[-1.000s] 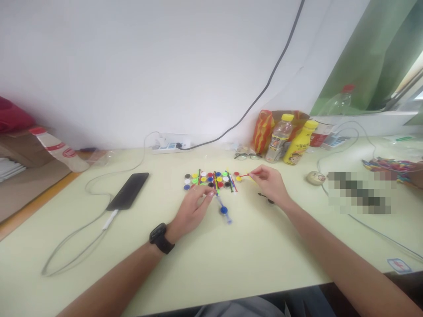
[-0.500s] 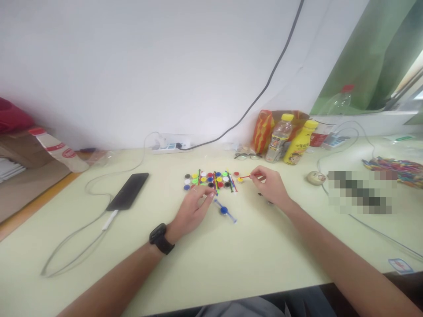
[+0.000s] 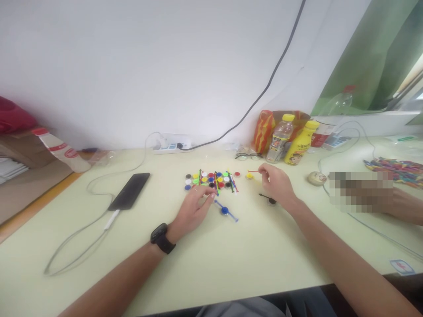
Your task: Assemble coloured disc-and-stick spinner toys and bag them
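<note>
A cluster of small coloured discs and sticks lies in rows on the pale green desk. My left hand, with a black watch on its wrist, rests just in front of the cluster, fingers bent with their tips at the discs. A blue disc on a blue stick lies right of that hand. My right hand pinches a thin red stick above a yellow disc. A black disc on a stick lies under the right wrist.
A black phone on a white cable lies at the left. A power strip, glasses, two yellow-capped bottles and a snack bag stand along the wall. Another person's arm and a pile of coloured sticks are at the right.
My right hand has drawn the red stick and yellow disc to the right, away from the cluster. The blue disc on its stick has turned slightly. Another person's arm has come in at the right.
</note>
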The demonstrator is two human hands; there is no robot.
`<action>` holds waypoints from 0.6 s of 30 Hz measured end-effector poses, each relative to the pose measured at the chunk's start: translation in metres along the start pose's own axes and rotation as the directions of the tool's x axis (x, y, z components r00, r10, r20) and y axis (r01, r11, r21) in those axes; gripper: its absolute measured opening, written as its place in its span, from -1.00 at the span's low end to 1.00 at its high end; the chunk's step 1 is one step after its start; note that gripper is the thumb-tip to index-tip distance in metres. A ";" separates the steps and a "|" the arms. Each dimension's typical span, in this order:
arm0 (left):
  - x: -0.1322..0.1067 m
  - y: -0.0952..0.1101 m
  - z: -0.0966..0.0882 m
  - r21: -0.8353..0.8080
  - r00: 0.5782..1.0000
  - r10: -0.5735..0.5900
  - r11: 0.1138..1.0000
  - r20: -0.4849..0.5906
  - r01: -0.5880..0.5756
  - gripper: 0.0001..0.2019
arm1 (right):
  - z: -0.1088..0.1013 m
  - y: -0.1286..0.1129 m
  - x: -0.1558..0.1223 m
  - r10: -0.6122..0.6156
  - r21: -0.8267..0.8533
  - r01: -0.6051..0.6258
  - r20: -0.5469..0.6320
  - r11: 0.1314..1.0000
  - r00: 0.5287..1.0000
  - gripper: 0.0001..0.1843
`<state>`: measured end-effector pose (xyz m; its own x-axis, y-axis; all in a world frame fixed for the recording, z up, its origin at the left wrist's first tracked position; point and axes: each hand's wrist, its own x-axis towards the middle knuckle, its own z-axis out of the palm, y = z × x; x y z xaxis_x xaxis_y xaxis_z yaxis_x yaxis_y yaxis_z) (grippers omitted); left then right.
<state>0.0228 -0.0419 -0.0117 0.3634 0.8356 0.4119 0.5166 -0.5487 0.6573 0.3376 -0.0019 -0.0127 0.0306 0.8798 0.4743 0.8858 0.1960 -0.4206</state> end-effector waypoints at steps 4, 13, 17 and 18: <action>0.000 -0.002 0.000 0.006 1.000 -0.002 1.000 0.001 0.002 -0.82 | 0.008 -0.001 -0.001 -0.067 0.171 0.061 0.030 0.983 0.997 -0.68; 0.000 -0.002 0.001 0.001 1.000 0.008 1.000 -0.011 -0.008 -0.84 | 0.017 -0.006 -0.007 -0.193 0.223 0.155 0.159 0.962 0.968 -0.54; -0.001 -0.002 0.001 0.010 1.000 0.000 1.000 -0.002 0.000 -0.84 | 0.018 -0.008 -0.008 -0.192 0.188 0.159 0.173 0.969 0.966 -0.54; -0.001 -0.002 0.001 0.009 1.000 0.000 1.000 -0.002 0.000 -0.85 | 0.018 -0.008 -0.008 -0.191 0.177 0.160 0.179 0.971 0.965 -0.53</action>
<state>0.0227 -0.0416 -0.0138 0.3617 0.8355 0.4136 0.5231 -0.5491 0.6518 0.3215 -0.0024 -0.0271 -0.2228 0.8890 0.4000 0.7829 0.4076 -0.4700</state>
